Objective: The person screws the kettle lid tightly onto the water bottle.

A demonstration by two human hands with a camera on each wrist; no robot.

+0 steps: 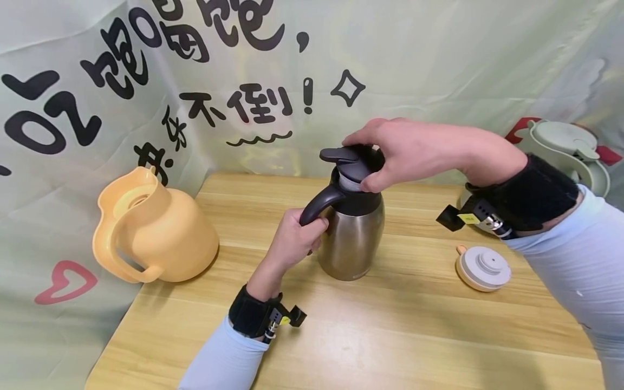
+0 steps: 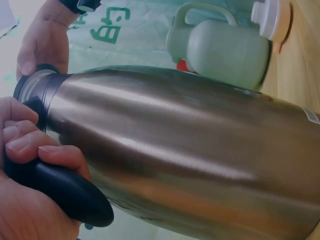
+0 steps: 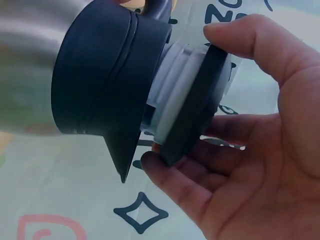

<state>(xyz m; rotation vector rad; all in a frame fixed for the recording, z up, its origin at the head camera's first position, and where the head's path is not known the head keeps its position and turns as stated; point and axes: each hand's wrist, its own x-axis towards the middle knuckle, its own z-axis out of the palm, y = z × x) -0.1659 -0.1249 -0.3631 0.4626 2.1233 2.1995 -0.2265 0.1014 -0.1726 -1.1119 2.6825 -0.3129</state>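
A brushed-steel thermos jug [image 1: 351, 246] with a black collar stands upright on the wooden table. My left hand [image 1: 298, 238] grips its black handle [image 2: 60, 192], fingers wrapped around it. Over the mouth, my right hand [image 1: 414, 149] holds the black lid [image 3: 192, 110] by its rim, thumb on one side and fingers on the other. The lid sits tilted, and its pale threaded plug shows partly above the collar [image 3: 107, 70]. The plug's lower end is hidden in the neck. In the right wrist view the pointed spout [image 3: 120, 160] is on the collar's edge.
An orange-yellow jug [image 1: 170, 238] with an uncovered top stands at the left. A grey-and-orange lid [image 1: 485, 269] lies on the table [image 1: 414, 336] at the right. Behind my right forearm is a pale green jug [image 1: 565, 141]. Printed cloth [image 1: 429, 59] hangs behind the table.
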